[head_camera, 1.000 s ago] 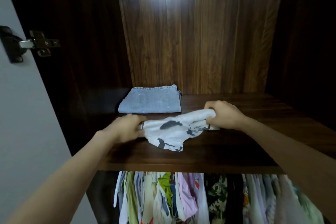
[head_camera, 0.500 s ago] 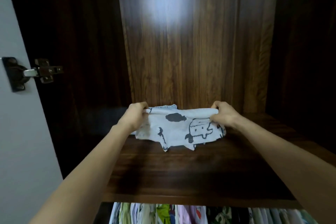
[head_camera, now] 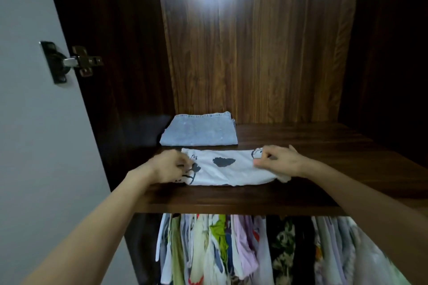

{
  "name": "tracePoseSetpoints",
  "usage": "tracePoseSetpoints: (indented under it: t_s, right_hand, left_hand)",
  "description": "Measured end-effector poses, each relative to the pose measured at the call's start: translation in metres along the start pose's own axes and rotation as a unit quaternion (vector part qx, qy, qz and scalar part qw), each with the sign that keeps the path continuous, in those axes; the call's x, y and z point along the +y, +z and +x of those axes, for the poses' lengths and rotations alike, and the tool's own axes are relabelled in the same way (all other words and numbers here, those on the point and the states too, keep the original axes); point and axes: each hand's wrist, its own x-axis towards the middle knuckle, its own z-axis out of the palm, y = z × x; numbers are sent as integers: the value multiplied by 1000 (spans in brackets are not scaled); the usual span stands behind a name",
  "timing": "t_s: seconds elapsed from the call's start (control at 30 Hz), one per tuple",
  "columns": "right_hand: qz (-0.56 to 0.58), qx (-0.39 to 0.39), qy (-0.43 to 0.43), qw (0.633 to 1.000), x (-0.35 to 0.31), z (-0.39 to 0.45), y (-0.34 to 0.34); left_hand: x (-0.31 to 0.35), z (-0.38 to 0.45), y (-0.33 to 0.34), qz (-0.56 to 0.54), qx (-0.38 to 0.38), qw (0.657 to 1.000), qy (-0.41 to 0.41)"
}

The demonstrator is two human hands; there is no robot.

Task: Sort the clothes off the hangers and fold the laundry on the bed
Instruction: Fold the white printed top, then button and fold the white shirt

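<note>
While the folded white cartoon-print cotton garment (head_camera: pixel 228 170) lies at centre frame on the dark wooden wardrobe shelf (head_camera: pixel 324 159), the left hand (head_camera: pixel 170 169) and right hand (head_camera: pixel 278 163) pinch its ends, fingers clamped on cloth. Risk: uneven release could unfold it against the folded pale-blue denim (head_camera: pixel 199 131) just behind.

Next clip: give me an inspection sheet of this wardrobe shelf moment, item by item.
Surface: dark wooden shelf inside the wardrobe.
Job's things: folded white printed garment lying near the shelf's front; folded denim piece behind it, apart.
Clutter: nothing seen.
Hands: left hand grips the garment's left end; right hand pinches its right end.
Cables: nothing seen.
Surroundings: hanging clothes below the shelf; door hinge at left; wood-grain back panel.
</note>
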Motion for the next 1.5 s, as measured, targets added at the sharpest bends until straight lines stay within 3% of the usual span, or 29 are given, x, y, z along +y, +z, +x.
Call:
tracePoseSetpoints:
  t_s: [0.07, 0.1, 0.17, 0.23, 0.37, 0.47, 0.67, 0.87, 1.03, 1.1, 1.17, 1.23, 1.4, 1.5]
  right_hand:
    - [-42, 53, -8, 998, -5, 0, 11]
    - [-62, 32, -2, 998, -5, 2, 20]
    - [-76, -29, 26, 996, -6, 6, 41]
    - [-94, -25, 41, 994, -13, 11, 58]
    - [-88, -8, 23, 996, -54, 26, 77]
    - [-81, -7, 2, 997, -84, 39, 89]
    - [-89, 3, 5, 996, -86, 62, 92]
    - [-79, -2, 4, 997, -76, 86, 91]
    - [-28, 10, -4, 1000, -73, 89, 89]
    - [32, 97, -27, 994, -73, 85, 84]
    - [71, 189, -85, 976, -78, 78, 77]
    - [141, 204, -166, 954, -92, 65, 72]
    - [201, 132, -309, 920, -149, 21, 83]
    - [231, 46, -384, 893, -188, -9, 106]
  left_hand:
    - [13, -4, 6, -60, 115, 992, 1]
    - [17, -5, 14, -72, 123, 990, 4]
    - [17, -3, 37, -23, 30, 999, -5]
    - [2, 0, 54, 65, -39, 996, -49]
    - [-30, -4, 45, 171, 36, 979, -108]
    - [-57, -3, 40, 221, -5, 968, -121]
    - [-82, 17, 44, 117, -3, 983, -143]
    - [-83, 33, 49, 128, 32, 980, -150]
    - [-71, 32, 39, 123, 15, 977, -173]
    - [-61, 25, 29, 97, 92, 975, -175]
    - [-46, 7, 22, 85, 230, 950, -191]
    - [-32, -17, 18, 91, 308, 925, -200]
    - [-18, -105, 26, 101, 306, 910, -262]
    - [-14, -178, 44, 121, 254, 908, -311]
